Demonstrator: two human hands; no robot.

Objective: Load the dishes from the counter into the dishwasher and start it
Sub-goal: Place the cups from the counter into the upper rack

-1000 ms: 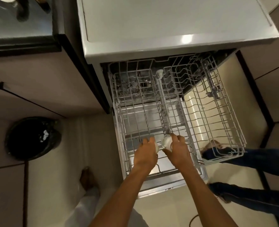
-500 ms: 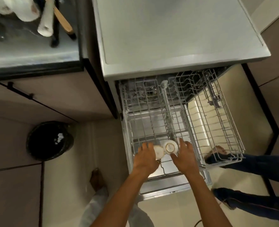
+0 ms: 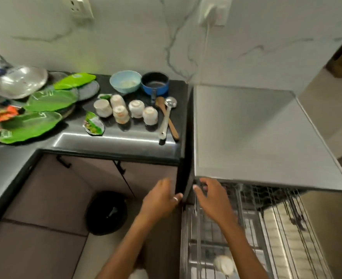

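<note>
Five white cups [image 3: 137, 108] wait on the table [image 3: 115, 137] w/ a pale bowl [image 3: 125, 81], blue pot [image 3: 155, 83] & two spoons [image 3: 170, 102], beside the dishwasher [image 3: 246, 127], so handy to grab. One cup [image 3: 223, 264] sits in the pulled-out rack [image 3: 276, 228]. The left hand [image 3: 162, 200] & right hand [image 3: 212, 200] hover btwn rack & table, fingers loose & apart, holding nothing, prob. going for more cups.

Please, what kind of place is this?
Most likely a home kitchen: a glossy black counter carries small white ceramic cups and a light blue bowl, and beside it a grey metal dishwasher stands with its wire rack pulled out.
</note>
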